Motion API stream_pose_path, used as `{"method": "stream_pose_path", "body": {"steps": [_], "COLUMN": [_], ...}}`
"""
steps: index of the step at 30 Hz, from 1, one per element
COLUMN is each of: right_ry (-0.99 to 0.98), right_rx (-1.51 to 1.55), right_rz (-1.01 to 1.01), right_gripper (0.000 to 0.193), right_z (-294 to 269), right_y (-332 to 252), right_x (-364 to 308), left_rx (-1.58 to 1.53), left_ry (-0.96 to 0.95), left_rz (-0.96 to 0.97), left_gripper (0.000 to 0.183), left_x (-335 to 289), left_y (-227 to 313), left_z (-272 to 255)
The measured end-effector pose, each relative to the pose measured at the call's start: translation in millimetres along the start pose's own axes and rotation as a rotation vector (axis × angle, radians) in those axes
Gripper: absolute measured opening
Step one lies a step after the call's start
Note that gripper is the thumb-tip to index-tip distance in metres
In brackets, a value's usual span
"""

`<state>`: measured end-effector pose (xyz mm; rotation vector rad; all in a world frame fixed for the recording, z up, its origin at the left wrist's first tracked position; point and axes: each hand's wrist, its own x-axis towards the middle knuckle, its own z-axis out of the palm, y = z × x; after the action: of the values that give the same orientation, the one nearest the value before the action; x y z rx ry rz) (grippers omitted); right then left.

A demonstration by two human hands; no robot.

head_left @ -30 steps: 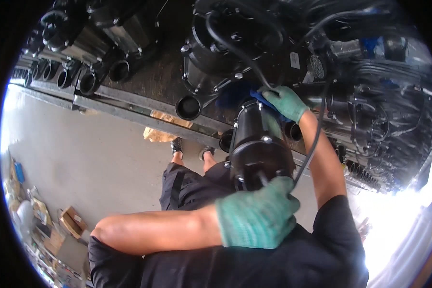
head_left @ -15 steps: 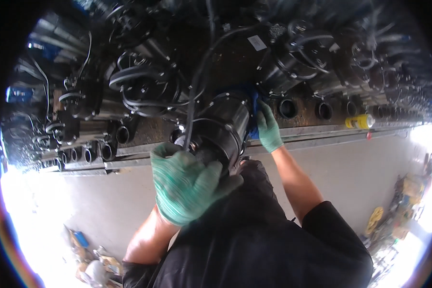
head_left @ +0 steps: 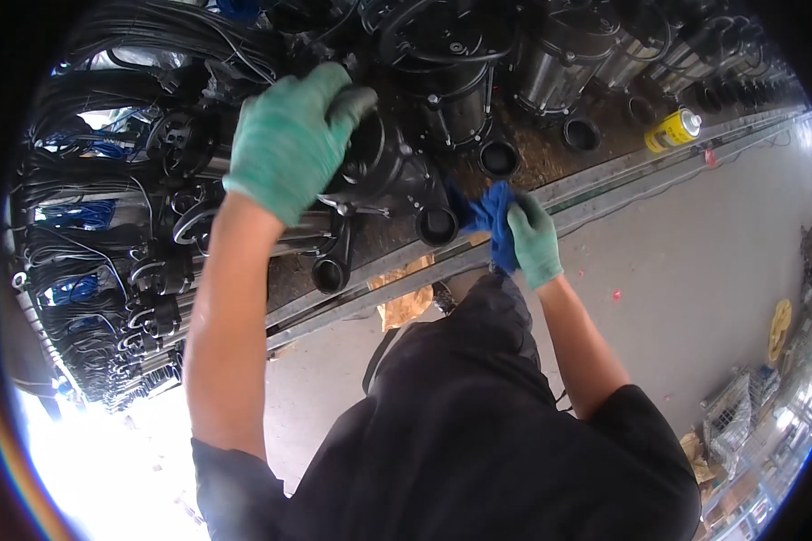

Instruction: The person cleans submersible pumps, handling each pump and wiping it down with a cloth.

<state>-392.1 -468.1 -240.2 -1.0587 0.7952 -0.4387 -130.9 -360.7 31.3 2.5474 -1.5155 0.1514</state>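
Note:
My left hand, in a green glove with dark fingertips, is closed at the top of a black submersible pump. Part of its grip is hidden behind the glove. The pump's round outlet faces toward me near the bench edge. A crumpled blue cloth is bunched in my right hand, which is closed around it beside that outlet. The cloth hangs over the front edge of the bench.
More pumps with steel bodies stand in a row to the right. Coiled black cables and further pumps fill the left. A yellow spray can lies by the metal rail. Cardboard shows below the edge.
The pump has gone from tilted toward me to standing more upright. My left hand has moved up and away from me with it. My right hand has drawn the cloth toward the bench edge.

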Motion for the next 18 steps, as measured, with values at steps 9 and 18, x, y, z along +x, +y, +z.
{"method": "stream_pose_path", "body": {"steps": [9, 18], "right_ry": [-0.235, 0.065], "right_rx": [-1.186, -0.19], "right_rz": [-0.631, -0.236], "right_gripper": [0.017, 0.036], "right_z": [88, 45], "right_y": [-7, -20], "right_x": [25, -27], "left_rx": [-0.093, -0.149], "left_ry": [-0.034, -0.11], "left_rz": [0.004, 0.035], "left_gripper": [0.03, 0.036], "left_x": [11, 20], "left_y": [-17, -30], "left_z": [3, 3]}}
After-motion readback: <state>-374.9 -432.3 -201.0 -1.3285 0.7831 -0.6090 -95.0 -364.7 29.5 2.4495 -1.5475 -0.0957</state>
